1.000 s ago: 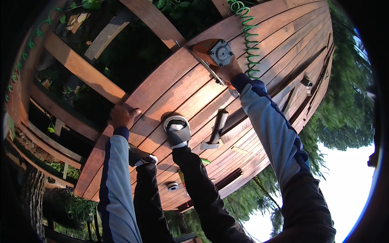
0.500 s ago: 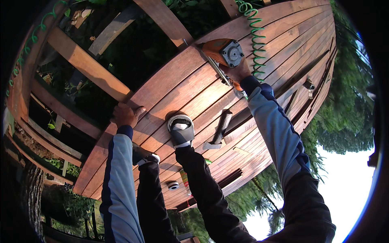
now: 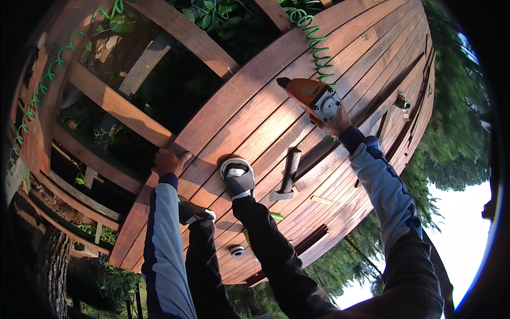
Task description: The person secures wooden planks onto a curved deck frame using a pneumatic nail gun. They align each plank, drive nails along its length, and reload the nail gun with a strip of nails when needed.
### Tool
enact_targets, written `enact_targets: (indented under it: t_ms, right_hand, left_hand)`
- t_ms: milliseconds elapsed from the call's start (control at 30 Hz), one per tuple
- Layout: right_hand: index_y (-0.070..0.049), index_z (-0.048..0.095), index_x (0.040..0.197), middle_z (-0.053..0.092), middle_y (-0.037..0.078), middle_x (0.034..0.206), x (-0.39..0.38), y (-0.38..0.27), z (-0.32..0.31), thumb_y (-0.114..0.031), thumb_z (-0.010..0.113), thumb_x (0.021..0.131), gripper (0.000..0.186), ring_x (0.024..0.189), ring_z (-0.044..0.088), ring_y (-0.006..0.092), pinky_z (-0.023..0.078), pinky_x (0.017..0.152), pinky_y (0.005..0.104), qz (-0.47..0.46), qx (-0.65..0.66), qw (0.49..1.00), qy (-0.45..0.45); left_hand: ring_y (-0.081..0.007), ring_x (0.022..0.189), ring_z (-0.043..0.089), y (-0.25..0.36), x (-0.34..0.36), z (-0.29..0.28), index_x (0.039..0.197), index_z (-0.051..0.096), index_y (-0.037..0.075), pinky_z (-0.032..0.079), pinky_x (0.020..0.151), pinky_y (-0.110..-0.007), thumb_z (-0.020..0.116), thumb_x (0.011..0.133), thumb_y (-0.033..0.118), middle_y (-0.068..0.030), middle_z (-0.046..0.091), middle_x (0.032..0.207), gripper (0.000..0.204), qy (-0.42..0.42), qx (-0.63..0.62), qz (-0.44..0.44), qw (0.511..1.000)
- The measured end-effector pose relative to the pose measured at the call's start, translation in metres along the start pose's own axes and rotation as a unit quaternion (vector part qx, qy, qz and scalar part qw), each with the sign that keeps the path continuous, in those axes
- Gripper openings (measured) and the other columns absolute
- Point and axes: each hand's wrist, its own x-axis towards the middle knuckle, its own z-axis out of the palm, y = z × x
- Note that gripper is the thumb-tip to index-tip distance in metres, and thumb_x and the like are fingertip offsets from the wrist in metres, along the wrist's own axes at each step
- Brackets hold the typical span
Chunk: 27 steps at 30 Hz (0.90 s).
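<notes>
My right hand (image 3: 337, 120) grips an orange nail gun (image 3: 300, 90) with a grey cap, held over the wooden planks (image 3: 268, 119) at upper middle. A green coiled hose (image 3: 320, 59) runs above and behind the gun. My left hand (image 3: 171, 161) is curled on the edge board (image 3: 194, 135) of the planking, at the open framework. My foot in a grey and white slip-on shoe (image 3: 237, 178) rests on the planks between my hands. A hatchet with a dark handle (image 3: 290, 169) lies right of that shoe.
Open joists (image 3: 106, 97) span leaves and dark gaps at the left. Another hose length (image 3: 48, 85) hangs over the left beam. A small roll (image 3: 237, 250), loose strips (image 3: 313, 236) and a metal tool (image 3: 402, 106) lie on the planks. A tree trunk (image 3: 56, 266) stands lower left.
The nail gun in my right hand has moved right and down, away from the edge board, and turned. My left hand stays at the edge. The whole view has shifted slightly.
</notes>
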Motion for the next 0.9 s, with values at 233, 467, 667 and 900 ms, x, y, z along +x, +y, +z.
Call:
enact_targets:
  t_ms: [233,467,667,900]
  right_hand:
    - [-0.004,0.051,0.130,0.061,0.015,0.121,-0.155,0.019,-0.043,-0.021,0.083,0.050,0.088,0.103,0.064,0.0297,0.051,0.087,0.0383,-0.170,-0.119,0.975,-0.078]
    - [-0.010,0.052,0.122,0.060,0.011,0.106,-0.251,-0.011,-0.067,-0.031,0.075,0.063,0.067,0.089,0.064,0.0321,0.051,0.078,0.0454,-0.097,-0.216,0.946,-0.223]
    - [-0.009,0.055,0.121,0.063,0.013,0.102,-0.318,-0.015,-0.152,-0.030,0.076,0.060,0.068,0.090,0.065,0.0329,0.052,0.079,0.0460,-0.045,-0.198,0.970,-0.132]
    - [-0.002,0.058,0.117,0.061,0.018,0.114,-0.335,-0.059,-0.331,-0.022,0.080,0.055,0.069,0.096,0.063,0.0364,0.051,0.082,0.0428,-0.083,-0.283,0.953,0.066]
  left_hand:
    - [-0.0378,0.133,0.033,-0.091,-0.090,0.026,0.143,0.021,0.001,0.034,0.102,-0.057,0.075,0.071,0.054,-0.0225,0.033,0.143,0.104,0.137,0.010,0.065,0.988]
    - [-0.0344,0.092,0.064,-0.249,-0.275,0.016,0.098,0.064,-0.004,0.049,0.081,-0.042,0.063,0.080,0.062,-0.0214,0.067,0.092,0.068,-0.054,-0.152,-0.071,0.984]
    - [-0.0324,0.087,0.066,-0.241,-0.368,0.012,0.098,0.065,-0.003,0.050,0.079,-0.041,0.054,0.089,0.053,-0.0199,0.069,0.089,0.058,-0.129,-0.217,-0.041,0.967]
    - [-0.0317,0.090,0.066,-0.183,-0.349,-0.003,0.104,0.065,0.001,0.051,0.079,-0.040,0.062,0.085,0.029,-0.0185,0.068,0.094,0.033,-0.066,-0.204,0.106,0.971]
